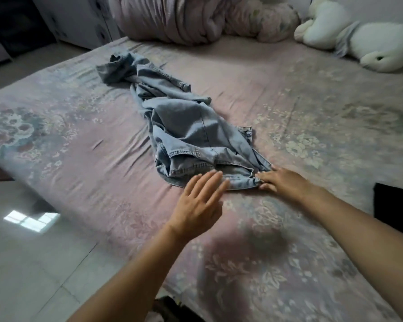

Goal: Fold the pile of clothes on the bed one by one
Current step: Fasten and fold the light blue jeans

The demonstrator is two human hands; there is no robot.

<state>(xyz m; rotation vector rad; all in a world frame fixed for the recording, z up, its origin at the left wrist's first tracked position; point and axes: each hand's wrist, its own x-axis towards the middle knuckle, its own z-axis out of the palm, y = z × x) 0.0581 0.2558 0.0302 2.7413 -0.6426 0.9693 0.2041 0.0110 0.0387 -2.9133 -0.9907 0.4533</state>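
Centrally, a pair of light-blue jeans (184,126) lay crumpled on the bed (289,94), stretched from the waistband near the person toward the legs at roughly eleven o'clock, where the far ends were bunched and twisted. The bed was covered by a pink floral sheet. The left hand (198,201) hovered with fingers straight and relaxed, holding nothing, its fingertips just at the near edge of the waistband; whether they touched the denim could not be told. At about three o'clock from it, the right hand (282,180) rested at the right corner of the waistband, its fingers extended against the cloth there; whether it pinched the fabric or merely pressed on it could not be told. Far off at twelve o'clock a rolled pink quilt (172,17) sat at the head of the bed, with white plush toys (370,43) at about two o'clock from the jeans. A dark object (396,205) lay at the bed's right edge, at three o'clock. Pale floor tiles (33,263) showed at eight o'clock.
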